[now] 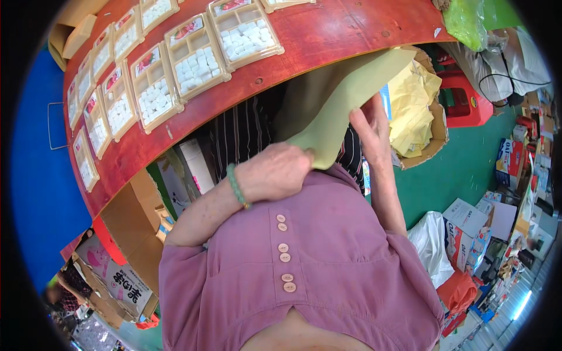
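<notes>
A pale green, flexible sheet [328,123] stretches from my lap up past the table's edge; whether it is paper, plastic or cloth I cannot tell. My left hand [274,171], with a green bead bracelet [235,186] at the wrist, is closed on its near edge at my waist. At the sheet's right edge is my right hand [374,127], its thumb raised at the border and the fingertips partly hidden behind it. Dark striped cloth [239,134] shows beneath the sheet.
On the red table [328,35] stand rows of tan compartment trays [196,58] with white pieces. A cardboard box [436,134] of yellow papers [413,108] is at my right, near a red plastic stool [462,99]. Another carton [137,216] stands under the table's left side.
</notes>
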`<state>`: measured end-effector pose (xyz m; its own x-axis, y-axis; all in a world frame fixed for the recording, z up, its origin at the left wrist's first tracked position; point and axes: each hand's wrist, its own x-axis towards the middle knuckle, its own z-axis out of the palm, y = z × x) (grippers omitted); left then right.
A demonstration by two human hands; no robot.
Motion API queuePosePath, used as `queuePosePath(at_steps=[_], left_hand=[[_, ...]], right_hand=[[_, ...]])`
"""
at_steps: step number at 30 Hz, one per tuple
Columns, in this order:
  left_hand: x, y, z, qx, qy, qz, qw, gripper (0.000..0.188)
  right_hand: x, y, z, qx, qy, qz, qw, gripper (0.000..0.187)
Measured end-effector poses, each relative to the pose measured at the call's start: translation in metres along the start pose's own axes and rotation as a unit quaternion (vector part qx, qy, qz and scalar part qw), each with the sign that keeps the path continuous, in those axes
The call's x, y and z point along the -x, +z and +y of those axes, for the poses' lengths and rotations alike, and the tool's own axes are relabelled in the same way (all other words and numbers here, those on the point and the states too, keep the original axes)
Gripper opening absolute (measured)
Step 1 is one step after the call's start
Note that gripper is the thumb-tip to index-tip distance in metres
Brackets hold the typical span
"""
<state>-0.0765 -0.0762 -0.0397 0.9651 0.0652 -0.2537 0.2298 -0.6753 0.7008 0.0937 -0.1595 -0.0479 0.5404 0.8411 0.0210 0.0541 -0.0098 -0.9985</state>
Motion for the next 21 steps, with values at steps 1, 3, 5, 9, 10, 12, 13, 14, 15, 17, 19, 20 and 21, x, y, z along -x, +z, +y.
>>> queuePosePath(at_steps=[1, 3, 5, 9, 10, 12, 13, 14, 15, 17, 19, 20, 21], left_hand=[[-0.004, 0.000, -0.003, 0.006, -0.003, 0.008, 1.000, 0.012], [-0.008, 0.005, -0.010, 0.017, -0.020, 0.028, 0.999, 0.011], [-0.010, 0.013, -0.020, 0.062, -0.037, 0.085, 0.994, 0.018], [0.006, -0.006, -0.028, 0.176, -0.097, 0.063, 0.978, 0.024], [0.008, -0.004, -0.029, 0.176, -0.101, 0.062, 0.977, 0.024], [0.014, 0.005, -0.030, 0.157, -0.063, 0.122, 0.978, 0.023], [0.013, 0.007, -0.029, 0.156, -0.067, 0.119, 0.978, 0.023], [0.011, 0.010, -0.027, 0.138, -0.058, 0.104, 0.983, 0.023], [0.009, 0.013, -0.026, 0.118, -0.049, 0.089, 0.988, 0.024], [0.004, 0.010, -0.026, 0.123, -0.048, 0.068, 0.989, 0.025], [0.000, 0.009, -0.031, 0.125, -0.044, 0.045, 0.990, 0.027], [-0.001, 0.014, -0.038, 0.156, -0.038, 0.074, 0.984, 0.028], [-0.001, 0.019, -0.043, 0.186, -0.032, 0.103, 0.977, 0.029]], right_hand=[[-0.003, 0.003, 0.001, -0.002, -0.004, 0.007, 1.000, 0.057], [-0.012, 0.000, 0.012, 0.000, 0.065, -0.006, 0.998, 0.058], [-0.026, 0.002, 0.012, 0.087, 0.184, -0.022, 0.979, 0.056], [-0.047, 0.027, 0.030, 0.015, 0.011, 0.031, 0.999, 0.052], [-0.051, 0.030, 0.030, 0.011, 0.014, 0.030, 0.999, 0.052], [-0.057, 0.038, 0.034, 0.050, 0.011, -0.013, 0.999, 0.054], [-0.060, 0.043, 0.035, 0.037, -0.026, -0.017, 0.999, 0.050], [-0.062, 0.048, 0.038, 0.032, -0.022, -0.020, 0.999, 0.050], [-0.064, 0.052, 0.041, 0.108, -0.003, -0.051, 0.993, 0.046], [-0.068, 0.064, 0.047, 0.208, -0.013, -0.091, 0.974, 0.032], [-0.074, 0.071, 0.045, 0.209, -0.003, -0.137, 0.968, 0.030], [-0.076, 0.075, 0.041, 0.212, 0.003, -0.188, 0.959, 0.028], [-0.077, 0.081, 0.036, 0.223, -0.040, -0.177, 0.958, 0.028]])
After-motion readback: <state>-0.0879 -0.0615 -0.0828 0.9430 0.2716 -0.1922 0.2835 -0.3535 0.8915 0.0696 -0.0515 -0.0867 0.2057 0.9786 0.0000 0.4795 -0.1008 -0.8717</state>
